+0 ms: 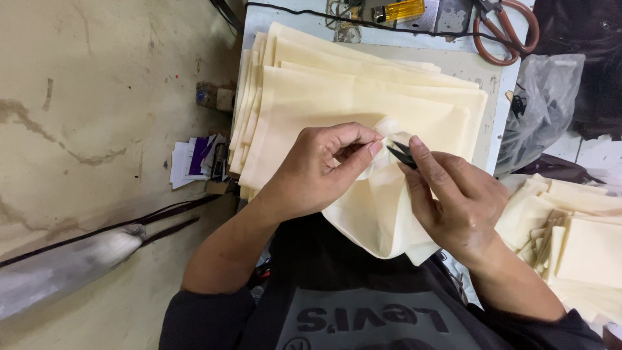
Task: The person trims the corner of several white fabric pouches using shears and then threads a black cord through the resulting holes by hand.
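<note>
My left hand (324, 168) pinches the upper edge of a cream fabric piece (379, 214) between thumb and forefinger. My right hand (457, 201) holds small black thread snips (402, 154), their blades pointing at the pinched edge, close to my left fingertips. The fabric piece hangs down over my lap, folded around my hands. It lies in front of a stack of cream fabric pieces (324, 91) on the table.
Orange-handled scissors (505, 29) and a yellow lighter (402, 10) lie at the table's far edge. A second pile of cream pieces (576, 233) sits at the right, under a clear plastic bag (541, 97). Paper tags (194, 162) lie on the floor at left.
</note>
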